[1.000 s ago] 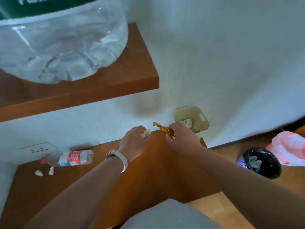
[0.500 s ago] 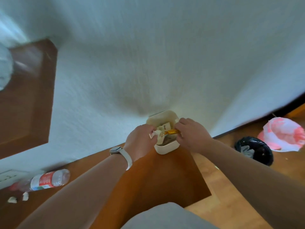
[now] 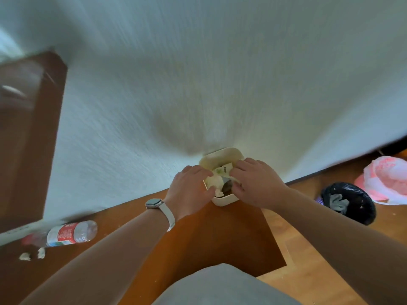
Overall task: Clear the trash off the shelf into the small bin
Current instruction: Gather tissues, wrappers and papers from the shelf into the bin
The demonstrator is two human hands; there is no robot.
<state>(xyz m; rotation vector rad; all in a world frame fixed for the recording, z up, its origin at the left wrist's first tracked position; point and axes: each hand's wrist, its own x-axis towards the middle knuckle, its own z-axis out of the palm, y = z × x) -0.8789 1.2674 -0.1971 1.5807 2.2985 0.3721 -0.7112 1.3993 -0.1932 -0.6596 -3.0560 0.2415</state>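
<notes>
Here both hands, left [image 3: 189, 188] and right [image 3: 255, 183], reach palms-down, fingers loosely spread, over the small bin [image 3: 222, 200].

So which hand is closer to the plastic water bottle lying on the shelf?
Left. The left hand is at the small bin's left side, toward the water bottle; the right hand is at the bin's far side.

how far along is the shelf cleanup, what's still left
Done: the small bin already holds crumpled paper and wrappers. In hand: the left hand and right hand press over its contents. Left: a plastic bottle and two paper scraps lie on the shelf.
</notes>
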